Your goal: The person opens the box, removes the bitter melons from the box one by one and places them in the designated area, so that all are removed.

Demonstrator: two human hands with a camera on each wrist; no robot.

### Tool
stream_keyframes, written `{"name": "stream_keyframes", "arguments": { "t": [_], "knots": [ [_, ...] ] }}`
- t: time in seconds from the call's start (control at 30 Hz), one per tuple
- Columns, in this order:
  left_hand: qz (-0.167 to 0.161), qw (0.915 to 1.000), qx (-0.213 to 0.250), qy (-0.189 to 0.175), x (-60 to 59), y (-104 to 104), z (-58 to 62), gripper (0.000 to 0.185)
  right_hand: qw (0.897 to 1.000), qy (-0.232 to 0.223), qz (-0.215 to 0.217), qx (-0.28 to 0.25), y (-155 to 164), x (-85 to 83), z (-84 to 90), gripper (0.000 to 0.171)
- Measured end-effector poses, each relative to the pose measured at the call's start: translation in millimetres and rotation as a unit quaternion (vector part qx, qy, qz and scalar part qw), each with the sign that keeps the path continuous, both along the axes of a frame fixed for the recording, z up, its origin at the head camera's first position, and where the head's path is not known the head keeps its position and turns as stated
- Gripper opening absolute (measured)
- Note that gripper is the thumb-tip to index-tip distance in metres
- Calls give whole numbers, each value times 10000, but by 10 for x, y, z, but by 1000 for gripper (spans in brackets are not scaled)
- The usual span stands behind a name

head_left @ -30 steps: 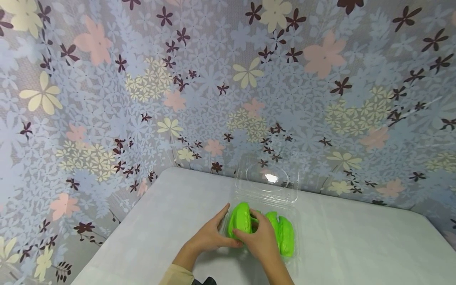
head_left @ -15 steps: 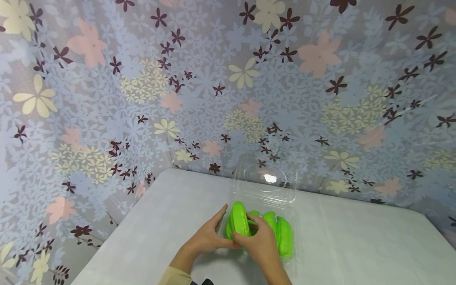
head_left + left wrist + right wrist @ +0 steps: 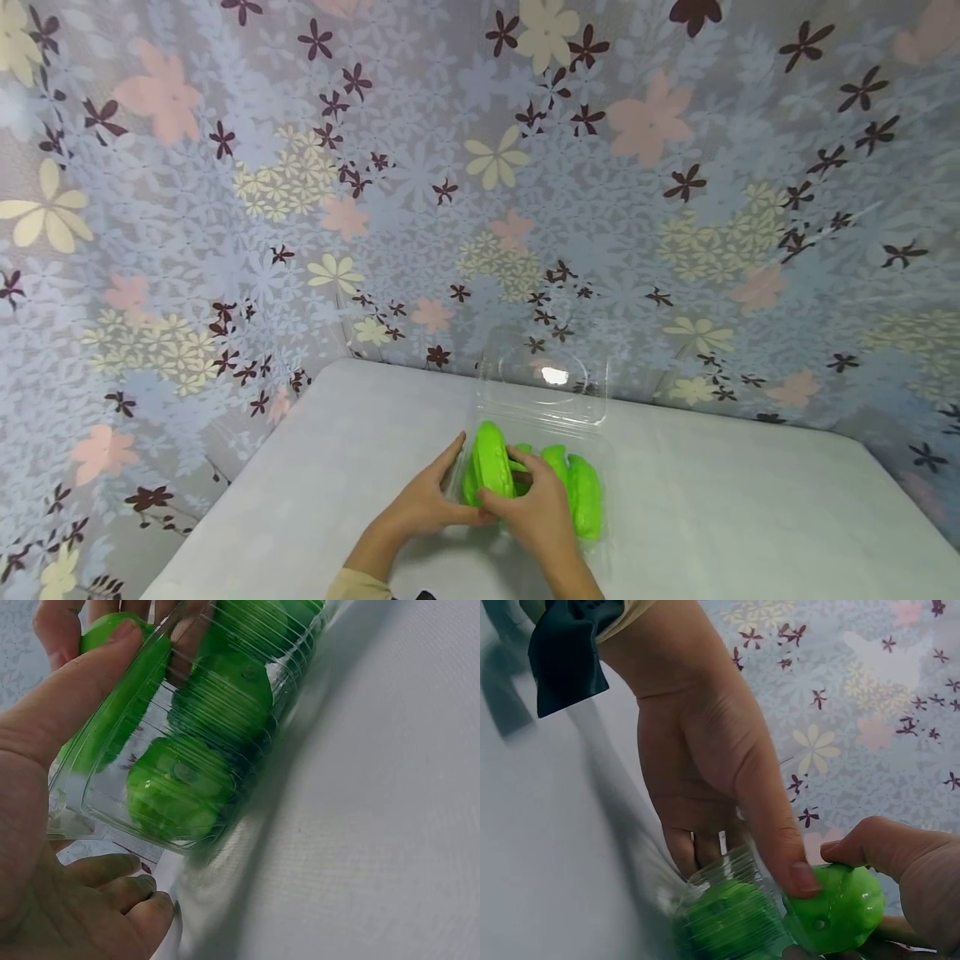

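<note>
A clear plastic clamshell box [image 3: 600, 500] lies on the white table [image 3: 750, 517], its lid [image 3: 551, 379] standing open at the back. Several bright green fruit-shaped pieces [image 3: 581, 500] fill it. My left hand [image 3: 438, 500] grips the box's left side, fingers [image 3: 112, 870] under it and thumb [image 3: 82, 682] over the rim onto the leftmost green piece [image 3: 491, 462]. My right hand [image 3: 528, 508] pinches that same piece [image 3: 840, 911] from the right. In the left wrist view the ribbed box wall [image 3: 112, 795] shows more green pieces [image 3: 180, 787] behind it.
A flowered curtain [image 3: 480, 167] hangs right behind the table and round its left side. The table's rounded far-left corner [image 3: 337, 371] lies near the box. White tabletop stretches to the right of the box.
Both hands keep their holds. The leftmost green piece stands slightly more upright at the box's left edge, and the head view has drifted a little.
</note>
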State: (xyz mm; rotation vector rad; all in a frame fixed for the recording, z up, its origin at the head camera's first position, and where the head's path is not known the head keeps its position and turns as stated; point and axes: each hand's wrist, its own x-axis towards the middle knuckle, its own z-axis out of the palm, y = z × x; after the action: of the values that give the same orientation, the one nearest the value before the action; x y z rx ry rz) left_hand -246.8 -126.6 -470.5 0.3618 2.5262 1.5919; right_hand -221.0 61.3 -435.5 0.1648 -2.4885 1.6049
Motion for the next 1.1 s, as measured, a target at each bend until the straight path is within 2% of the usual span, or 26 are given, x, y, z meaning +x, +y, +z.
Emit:
{"name": "stream_keyframes", "arguments": {
  "t": [0.33,0.7,0.93,1.1],
  "knots": [
    [55,9998,-157,-68,37,-54,19,123,9994,-306,-131,-136,56,64,172,71],
    [-5,9998,-176,11,28,-10,-2,123,9992,-102,-297,-248,199,81,264,72],
    [-4,9999,-156,-18,-9,11,-20,124,9983,-268,-360,-382,314,99,392,72],
    [-14,9998,-217,-22,-4,15,2,124,9974,-306,-547,-347,430,69,417,70]
  ]
}}
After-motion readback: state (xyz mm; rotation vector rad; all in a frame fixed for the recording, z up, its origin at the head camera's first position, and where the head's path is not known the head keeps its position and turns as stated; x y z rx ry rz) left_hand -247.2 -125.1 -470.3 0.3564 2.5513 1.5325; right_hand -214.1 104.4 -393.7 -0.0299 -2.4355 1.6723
